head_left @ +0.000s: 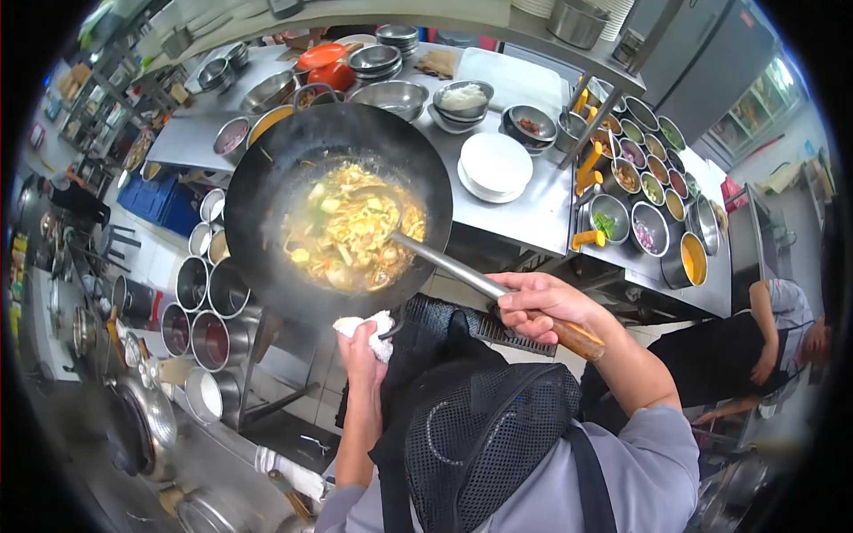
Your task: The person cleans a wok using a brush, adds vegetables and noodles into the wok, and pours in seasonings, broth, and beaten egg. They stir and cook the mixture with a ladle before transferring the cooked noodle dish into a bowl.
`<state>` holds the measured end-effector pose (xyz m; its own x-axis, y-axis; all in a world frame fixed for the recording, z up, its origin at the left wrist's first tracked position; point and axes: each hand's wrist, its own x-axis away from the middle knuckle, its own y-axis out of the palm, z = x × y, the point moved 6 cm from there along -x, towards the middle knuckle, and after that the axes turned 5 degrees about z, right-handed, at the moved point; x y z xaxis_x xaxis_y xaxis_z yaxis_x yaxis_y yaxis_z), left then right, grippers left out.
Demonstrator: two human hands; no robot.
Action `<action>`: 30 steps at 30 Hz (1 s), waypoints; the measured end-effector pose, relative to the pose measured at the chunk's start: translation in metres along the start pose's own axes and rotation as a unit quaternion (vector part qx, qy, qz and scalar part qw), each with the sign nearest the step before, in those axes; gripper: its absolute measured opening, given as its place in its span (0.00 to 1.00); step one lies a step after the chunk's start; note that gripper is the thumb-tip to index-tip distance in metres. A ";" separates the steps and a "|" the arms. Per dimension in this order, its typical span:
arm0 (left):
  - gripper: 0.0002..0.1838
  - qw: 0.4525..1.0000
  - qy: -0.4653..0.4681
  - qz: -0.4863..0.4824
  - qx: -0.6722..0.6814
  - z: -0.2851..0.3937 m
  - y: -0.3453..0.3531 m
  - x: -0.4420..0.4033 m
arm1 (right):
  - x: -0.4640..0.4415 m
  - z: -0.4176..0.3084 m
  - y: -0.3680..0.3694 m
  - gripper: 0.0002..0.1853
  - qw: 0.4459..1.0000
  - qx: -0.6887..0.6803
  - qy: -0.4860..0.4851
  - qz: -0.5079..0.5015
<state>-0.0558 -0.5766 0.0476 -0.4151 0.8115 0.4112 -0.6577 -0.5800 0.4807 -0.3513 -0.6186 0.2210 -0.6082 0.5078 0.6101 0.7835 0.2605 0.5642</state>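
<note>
A large black wok hangs in front of me, with steaming food of yellow and orange pieces in broth inside it. My left hand grips the wok's near loop handle through a folded white cloth. In my right hand is the shaft of a long metal ladle with a wooden end. The ladle's bowl rests in the food and is partly covered by it. Beyond the wok's right rim stands a stack of white plates.
A steel table with stacked metal bowls lies ahead. To the right, several ingredient containers crowd a counter. Metal pots stand at left. A person in a dark apron is close on my right.
</note>
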 end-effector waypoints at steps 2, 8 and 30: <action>0.07 1.000 0.014 -0.012 0.017 -0.012 0.034 -0.023 | 0.011 -0.025 -0.016 0.38 0.999 -0.009 -0.026 0.033; 0.09 0.999 0.022 -0.022 0.023 -0.026 0.121 -0.068 | 0.041 -0.088 -0.063 0.35 0.992 0.000 -0.083 0.097; 0.15 0.997 0.077 -0.006 0.000 -0.044 0.200 -0.125 | 0.061 -0.055 -0.235 0.35 0.718 0.520 -0.263 0.380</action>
<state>-0.1633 -0.7904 0.0580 -0.4986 0.8198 0.2817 -0.6630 -0.5701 0.4852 -0.5795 -0.6944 0.1559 -0.0370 0.9966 0.0733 0.7012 0.0781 -0.7087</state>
